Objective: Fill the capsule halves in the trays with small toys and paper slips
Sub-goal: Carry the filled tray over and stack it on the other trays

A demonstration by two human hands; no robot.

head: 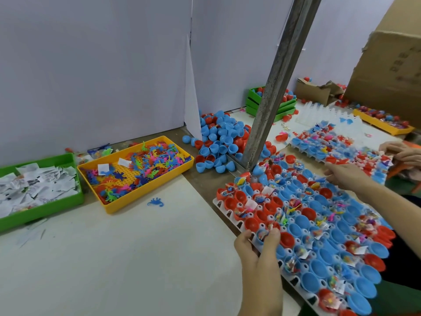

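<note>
A white tray (230, 213) full of blue and red capsule halves lies at the right; many halves hold small wrapped toys and slips. My left hand (256, 244) grips the tray's near-left edge, thumb and fingers curled around it beside a filled blue capsule half (262, 236). My right hand (346, 177) reaches over the tray's far side with its fingers curled; what it holds, if anything, cannot be made out. A yellow bin (145, 190) of colourful rubber lizard toys and a green bin (41, 209) of paper slips sit at the left.
A slanted metal post (275, 87) stands behind the tray. Loose blue and red capsule halves (218, 140) are heaped by the wall. A second filled tray (337, 144), another person's hand (401, 152), stacked green bins (255, 101) and cardboard boxes (387, 71) are at the right. One blue lizard (156, 202) lies loose.
</note>
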